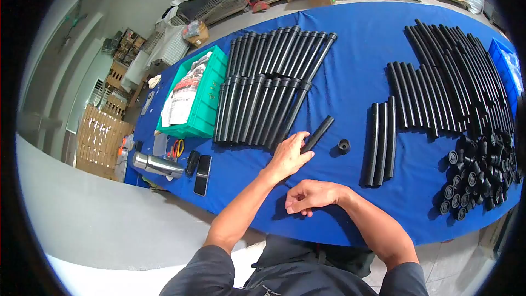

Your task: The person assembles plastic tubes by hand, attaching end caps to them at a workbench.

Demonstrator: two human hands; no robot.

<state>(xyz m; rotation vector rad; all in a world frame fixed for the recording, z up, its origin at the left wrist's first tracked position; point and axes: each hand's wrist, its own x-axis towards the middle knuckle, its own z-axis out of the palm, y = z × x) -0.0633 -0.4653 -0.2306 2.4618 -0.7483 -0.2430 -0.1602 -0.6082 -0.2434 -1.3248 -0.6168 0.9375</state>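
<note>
My left hand (287, 157) is around the lower part of a black tube (320, 131), with the thumb on one side and the fingers on the other. The tube's far end points up and to the right; its near end is hidden by the palm. Closer to my body, my right hand (314, 196) is curled with its fingertips together, and whatever may be in them is hidden. A single black cap (343, 146) stands on the blue cloth to the right of the tube. Three black tubes (382, 142) lie side by side beyond it.
Capped black tubes (263, 93) lie in two rows beside a green crate (207, 104). Bare tubes (449, 77) and a heap of black caps (476, 175) cover the right side. A steel flask (158, 165), scissors (178, 148) and a phone (202, 175) lie at left.
</note>
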